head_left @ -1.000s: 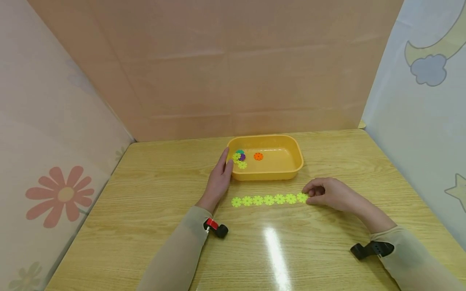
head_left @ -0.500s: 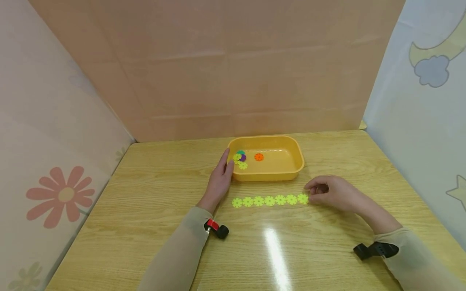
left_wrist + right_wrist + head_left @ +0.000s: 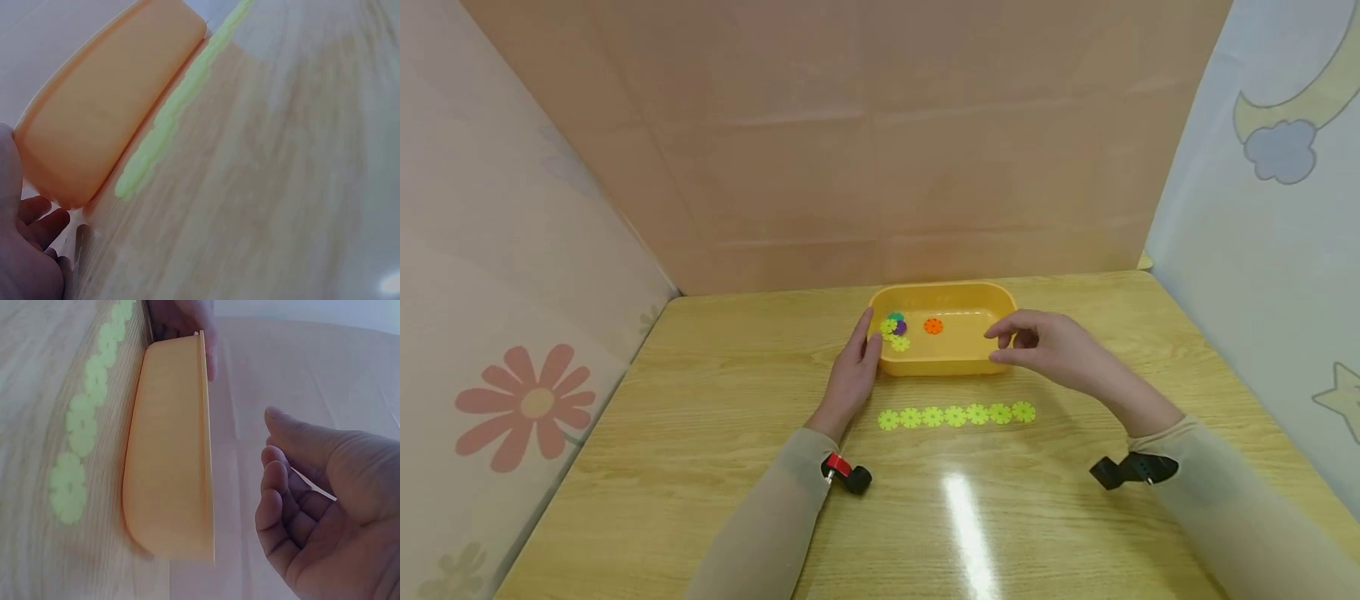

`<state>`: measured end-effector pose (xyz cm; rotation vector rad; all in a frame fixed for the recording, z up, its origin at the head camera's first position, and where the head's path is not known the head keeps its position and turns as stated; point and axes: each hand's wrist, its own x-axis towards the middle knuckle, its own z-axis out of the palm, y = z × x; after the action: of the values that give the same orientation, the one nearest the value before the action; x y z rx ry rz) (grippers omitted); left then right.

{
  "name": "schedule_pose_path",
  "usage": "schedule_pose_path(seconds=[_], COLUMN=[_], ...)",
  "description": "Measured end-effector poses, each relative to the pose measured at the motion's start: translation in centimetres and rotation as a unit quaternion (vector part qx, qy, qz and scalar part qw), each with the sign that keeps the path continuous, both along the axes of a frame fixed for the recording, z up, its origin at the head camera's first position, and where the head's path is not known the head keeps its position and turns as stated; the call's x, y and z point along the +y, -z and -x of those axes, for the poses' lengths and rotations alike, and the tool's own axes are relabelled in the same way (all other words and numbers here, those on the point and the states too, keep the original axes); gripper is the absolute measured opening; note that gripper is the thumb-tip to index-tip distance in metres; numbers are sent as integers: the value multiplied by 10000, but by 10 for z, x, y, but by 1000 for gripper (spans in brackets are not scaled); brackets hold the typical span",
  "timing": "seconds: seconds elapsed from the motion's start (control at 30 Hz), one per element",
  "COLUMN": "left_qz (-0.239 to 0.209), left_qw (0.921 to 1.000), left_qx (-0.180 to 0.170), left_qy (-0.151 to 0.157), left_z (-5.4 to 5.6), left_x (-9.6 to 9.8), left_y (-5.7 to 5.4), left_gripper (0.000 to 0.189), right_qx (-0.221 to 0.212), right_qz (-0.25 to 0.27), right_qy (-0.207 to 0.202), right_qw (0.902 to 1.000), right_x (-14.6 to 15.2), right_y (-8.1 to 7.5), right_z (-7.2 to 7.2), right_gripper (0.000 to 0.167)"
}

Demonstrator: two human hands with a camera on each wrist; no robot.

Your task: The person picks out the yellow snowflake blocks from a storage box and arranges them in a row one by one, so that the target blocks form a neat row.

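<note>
My left hand (image 3: 853, 367) holds the left end of a yellow-orange plastic tub (image 3: 946, 367). Its thumb lies at the rim and its fingers (image 3: 50, 226) bend against the outer wall. My right hand (image 3: 1051, 346) hovers over the tub's right end, thumb and forefinger apart, with nothing between them; the right wrist view shows its other fingers loosely bent. Inside the tub lie an orange snowflake disc (image 3: 933, 327) and, towards the left, a purple disc (image 3: 900, 328), a teal disc (image 3: 896, 317) and yellow-green discs (image 3: 901, 343). A straight row of several yellow-green snowflake discs (image 3: 955, 417) lies in front of the tub.
The wood-grain table (image 3: 715, 400) carries the tub and the row. A plain peach-coloured panel (image 3: 880, 142) rises behind it. Pale printed walls flank both sides, one with a pink flower (image 3: 535, 402).
My right hand has let go of the row's right end disc, then moved up and left to the tub. My left hand has stayed at the tub's left end.
</note>
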<state>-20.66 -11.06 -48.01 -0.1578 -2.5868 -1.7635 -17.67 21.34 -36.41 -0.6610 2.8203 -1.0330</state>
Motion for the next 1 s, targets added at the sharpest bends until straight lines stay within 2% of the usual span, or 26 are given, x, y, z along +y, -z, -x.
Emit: schedule_pose_path(seconds=[0.27,0.47,0.67,1.0], left_qz=[18,1,10,76], left_qw=[10000,10000,10000,9999], left_qx=[-43,-58,-36,64], left_qy=[-9,-46,-14,16], left_z=[2,3,3,6], left_x=[2,3,3,1], left_y=[0,1,1,3], left_gripper=[60,59,59,61], right_qx=[-110,-32,115,-110], right_qz=[95,98,20,-212], right_qy=[-59,-194,-202,-190], right_qw=[9999,9998,9997,9995], right_x=[-35,-59,-81,-112], right_y=[5,13,20,31], right_z=[33,56,72,92], right_gripper=[33,34,34,43])
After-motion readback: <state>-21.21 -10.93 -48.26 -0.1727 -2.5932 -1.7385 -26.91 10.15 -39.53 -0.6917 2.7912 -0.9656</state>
